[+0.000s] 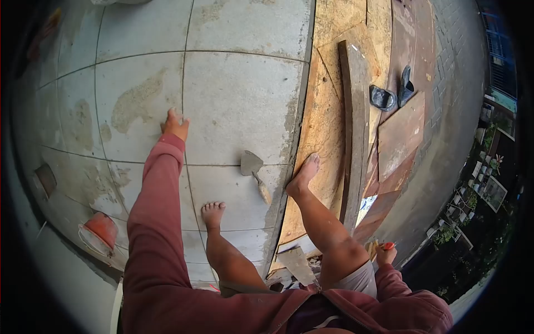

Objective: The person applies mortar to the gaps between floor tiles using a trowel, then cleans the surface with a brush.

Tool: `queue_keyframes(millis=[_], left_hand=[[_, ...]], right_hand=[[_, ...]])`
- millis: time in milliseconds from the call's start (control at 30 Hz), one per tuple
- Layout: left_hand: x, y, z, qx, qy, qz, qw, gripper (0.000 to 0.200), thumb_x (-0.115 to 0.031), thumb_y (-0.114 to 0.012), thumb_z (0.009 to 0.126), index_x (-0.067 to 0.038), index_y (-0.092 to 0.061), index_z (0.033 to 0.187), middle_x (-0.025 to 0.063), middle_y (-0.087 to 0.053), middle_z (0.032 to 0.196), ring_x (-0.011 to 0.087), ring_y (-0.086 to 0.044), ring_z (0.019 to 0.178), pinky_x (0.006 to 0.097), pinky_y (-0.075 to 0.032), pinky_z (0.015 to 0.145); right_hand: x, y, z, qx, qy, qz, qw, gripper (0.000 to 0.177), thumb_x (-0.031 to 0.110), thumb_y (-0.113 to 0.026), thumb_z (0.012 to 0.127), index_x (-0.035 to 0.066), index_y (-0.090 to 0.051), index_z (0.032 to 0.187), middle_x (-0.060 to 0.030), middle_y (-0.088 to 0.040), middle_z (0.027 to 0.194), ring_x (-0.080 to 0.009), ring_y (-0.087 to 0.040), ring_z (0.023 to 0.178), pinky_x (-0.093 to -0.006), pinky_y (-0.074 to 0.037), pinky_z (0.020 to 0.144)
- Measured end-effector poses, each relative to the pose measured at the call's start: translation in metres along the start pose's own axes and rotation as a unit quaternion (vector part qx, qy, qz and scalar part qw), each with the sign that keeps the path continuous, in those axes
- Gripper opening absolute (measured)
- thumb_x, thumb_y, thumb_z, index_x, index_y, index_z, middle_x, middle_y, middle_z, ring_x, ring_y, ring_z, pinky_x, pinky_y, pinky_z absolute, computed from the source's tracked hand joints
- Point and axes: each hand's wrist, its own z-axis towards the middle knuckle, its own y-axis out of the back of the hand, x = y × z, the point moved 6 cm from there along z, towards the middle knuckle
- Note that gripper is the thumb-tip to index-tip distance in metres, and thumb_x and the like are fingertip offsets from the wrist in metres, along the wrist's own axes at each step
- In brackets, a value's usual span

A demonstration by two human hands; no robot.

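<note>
My left hand (176, 124) reaches out over the grey floor tiles (239, 100), near a joint line, with its fingers apart and nothing in them. Low on the right, close to my knee, my right hand (386, 255) is closed around a small object with an orange-red part (388, 245); the rest of that object is hard to make out. A trowel (252, 163) with a wooden handle lies on the tiles between my left hand and my right foot, touching neither hand.
Wooden boards (325, 128) and a long beam (354, 133) run along the tile edge. Black sandals (382, 98) lie on the boards. An orange-red bucket (101, 230) stands at the lower left. Potted plants (445, 234) line the far right.
</note>
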Motion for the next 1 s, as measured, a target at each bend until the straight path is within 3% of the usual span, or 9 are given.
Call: queue_keyframes(millis=[100,200,367,467,567,633,767,900,1000], left_hand=[[-0.074,-0.039,-0.140,0.225,-0.143,-0.027,0.963,0.041,-0.014,-0.057,0.078,-0.013,-0.048,0.118,0.0068,-0.064,0.074,0.0267,-0.059,0.077,0.0440,-0.024,0.105],[-0.139,0.007,-0.305,0.434,-0.146,0.147,0.877,0.100,-0.018,-0.069,0.071,-0.021,0.000,0.142,0.0129,-0.028,0.141,0.0364,-0.017,0.133,0.0628,-0.014,0.102],[-0.194,0.135,-0.453,0.596,-0.171,0.199,0.759,0.048,-0.038,-0.058,0.079,-0.009,-0.052,0.118,0.0104,-0.041,0.131,0.0298,-0.027,0.129,0.0624,-0.010,0.102],[-0.205,0.172,-0.429,0.616,-0.158,-0.054,0.770,0.041,-0.029,-0.062,0.078,-0.010,-0.055,0.113,0.0094,-0.042,0.131,0.0264,-0.031,0.128,0.0544,-0.017,0.103],[-0.255,0.220,-0.364,0.280,-0.174,-0.266,0.906,0.055,-0.018,-0.073,0.068,-0.009,-0.051,0.117,0.0111,-0.040,0.132,0.0271,-0.033,0.128,0.0439,-0.024,0.104],[-0.305,0.238,-0.339,0.110,-0.269,-0.126,0.949,0.056,-0.022,-0.073,0.066,-0.007,-0.051,0.116,0.0161,-0.045,0.125,0.0307,-0.037,0.122,0.0460,-0.026,0.103],[-0.365,0.219,-0.303,0.142,-0.267,-0.155,0.940,0.065,-0.022,-0.076,0.062,-0.009,-0.050,0.120,0.0151,-0.050,0.120,0.0308,-0.044,0.117,0.0451,-0.028,0.102],[-0.377,0.177,-0.261,0.349,-0.236,-0.204,0.884,0.053,-0.022,-0.073,0.066,-0.009,-0.056,0.114,0.0128,-0.062,0.099,0.0272,-0.058,0.095,0.0378,-0.041,0.089],[-0.376,0.180,-0.214,0.412,-0.253,-0.258,0.837,0.044,-0.021,-0.071,0.068,-0.008,-0.059,0.109,0.0114,-0.063,0.093,0.0260,-0.060,0.089,0.0338,-0.046,0.081]], right_hand=[[0.000,-0.034,-0.027,0.034,0.022,0.031,0.999,0.014,0.008,-0.068,0.059,0.002,-0.064,0.069,-0.0113,-0.062,0.063,-0.0226,-0.061,0.058,-0.0315,-0.048,0.060],[0.075,-0.023,-0.011,0.053,0.109,0.128,0.984,0.015,0.007,-0.069,0.059,0.001,-0.065,0.072,-0.0118,-0.062,0.068,-0.0225,-0.060,0.061,-0.0319,-0.048,0.061],[0.216,0.064,0.033,0.058,0.267,0.263,0.925,0.016,0.008,-0.069,0.063,0.002,-0.063,0.077,-0.0150,-0.061,0.082,-0.0283,-0.061,0.073,-0.0331,-0.047,0.065],[0.291,0.120,0.015,0.073,0.385,0.244,0.887,0.019,0.011,-0.070,0.063,0.004,-0.064,0.080,-0.0130,-0.061,0.083,-0.0284,-0.061,0.074,-0.0336,-0.048,0.066],[0.352,0.151,-0.014,0.142,0.474,0.180,0.850,0.020,0.014,-0.070,0.062,0.008,-0.065,0.080,-0.0094,-0.062,0.083,-0.0289,-0.061,0.074,-0.0343,-0.049,0.066],[0.389,0.167,-0.037,0.224,0.536,0.181,0.794,0.018,0.013,-0.069,0.063,0.008,-0.065,0.080,-0.0088,-0.062,0.082,-0.0280,-0.061,0.073,-0.0333,-0.049,0.065],[0.447,0.192,-0.073,0.321,0.596,0.180,0.714,0.020,0.013,-0.069,0.063,0.008,-0.066,0.082,-0.0088,-0.063,0.081,-0.0266,-0.062,0.073,-0.0326,-0.050,0.066],[0.504,0.225,-0.073,0.353,0.621,0.206,0.669,0.026,0.009,-0.069,0.066,0.004,-0.066,0.091,-0.0096,-0.064,0.085,-0.0242,-0.063,0.077,-0.0319,-0.051,0.067],[0.517,0.221,-0.015,0.419,0.341,0.355,0.763,0.021,0.000,-0.061,0.076,0.001,-0.065,0.096,-0.0074,-0.063,0.084,-0.0163,-0.062,0.077,-0.0277,-0.051,0.065]])
